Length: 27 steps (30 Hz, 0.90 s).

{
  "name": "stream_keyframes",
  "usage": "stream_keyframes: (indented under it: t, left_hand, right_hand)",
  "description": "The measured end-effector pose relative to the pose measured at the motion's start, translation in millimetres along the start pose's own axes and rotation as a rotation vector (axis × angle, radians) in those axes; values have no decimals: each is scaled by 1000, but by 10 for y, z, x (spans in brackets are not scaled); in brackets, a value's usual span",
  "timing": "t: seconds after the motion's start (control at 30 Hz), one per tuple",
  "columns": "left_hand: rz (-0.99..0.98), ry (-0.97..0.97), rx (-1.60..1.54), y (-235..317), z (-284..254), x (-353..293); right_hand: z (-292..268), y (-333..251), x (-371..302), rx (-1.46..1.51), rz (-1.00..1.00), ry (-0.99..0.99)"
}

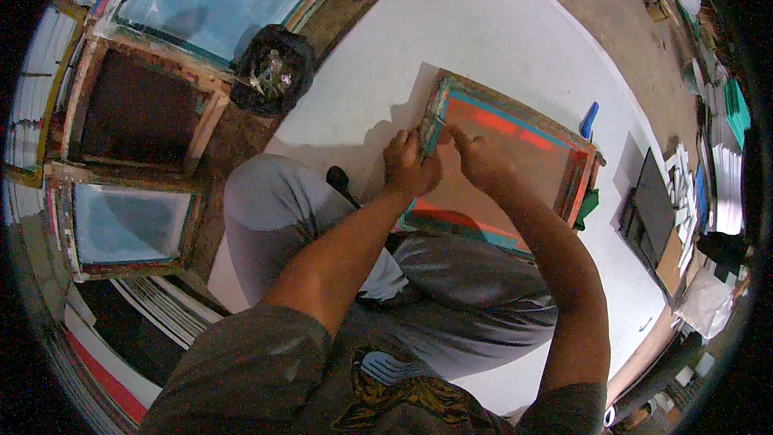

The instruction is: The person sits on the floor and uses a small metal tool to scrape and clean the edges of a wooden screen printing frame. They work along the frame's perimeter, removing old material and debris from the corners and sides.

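Left arm, seen on my remote feed: bare forearm (350, 243) slanting from the lower left up to mid-frame, ending in the left hand (408, 164), knuckles uppermost, fingers curled in a grip. Right arm, also mine: elbow bent at right of centre, bare forearm angled up and leftward, ending in the right hand (477, 161) just beside its pair, digits directed to the upper left, their exact closure unclear to me.

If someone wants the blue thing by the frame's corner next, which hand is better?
Probably the right hand: it's over the frame, nearer the blue thing by its far right corner. The left hand is farther, at the frame's left edge.
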State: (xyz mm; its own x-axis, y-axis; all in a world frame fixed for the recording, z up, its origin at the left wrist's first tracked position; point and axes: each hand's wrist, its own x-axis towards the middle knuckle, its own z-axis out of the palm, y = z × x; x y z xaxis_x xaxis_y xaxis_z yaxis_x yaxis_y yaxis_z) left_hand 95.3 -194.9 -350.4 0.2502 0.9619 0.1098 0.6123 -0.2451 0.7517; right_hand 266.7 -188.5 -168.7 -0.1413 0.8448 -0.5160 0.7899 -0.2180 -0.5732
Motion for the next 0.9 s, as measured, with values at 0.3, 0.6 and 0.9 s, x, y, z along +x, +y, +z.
stream_keyframes:
  t: [0.3, 0.6, 0.9]
  left_hand:
    - [3, -74, 94, -20, -45, -4]
    - [26, -47, 106, -143, 32, -32]
    - [-48, -90, 88, 15, 52, 0]
  right_hand:
    - [375, 603, 157, -83, -71, 176]
    - [299, 420, 94, 437, 301, -50]
    - [697, 809, 29, -7, -117, 317]
